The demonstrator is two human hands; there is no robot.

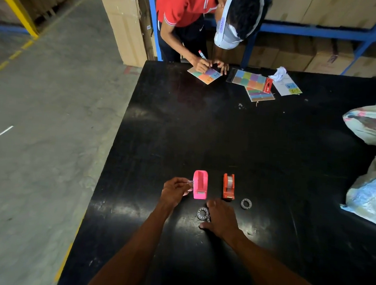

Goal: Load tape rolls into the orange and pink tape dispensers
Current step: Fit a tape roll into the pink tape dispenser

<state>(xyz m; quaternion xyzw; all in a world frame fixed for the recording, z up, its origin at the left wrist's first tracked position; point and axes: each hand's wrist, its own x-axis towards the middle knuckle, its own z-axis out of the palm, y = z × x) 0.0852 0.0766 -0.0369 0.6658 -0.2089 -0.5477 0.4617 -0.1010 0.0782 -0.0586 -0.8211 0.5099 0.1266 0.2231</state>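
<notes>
The pink tape dispenser [200,184] stands on the black table [227,134] with its slot empty. The orange tape dispenser [228,186], to its right, has a clear tape roll inside. My left hand [174,191] pinches a small clear piece, perhaps a spindle [190,182], at the pink dispenser's left side. Palm down, my right hand [219,218] lies on the table just below the dispensers, fingers over a partly hidden roll. One tape roll [202,213] lies at its left, another tape roll [246,203] at its right.
Across the table a person in a red shirt [183,4] writes on a coloured sticker sheet [204,75]. More sticker sheets [251,81] and paper [285,83] lie at the far edge. Plastic bags [373,124] sit at the right edge. Concrete floor is left.
</notes>
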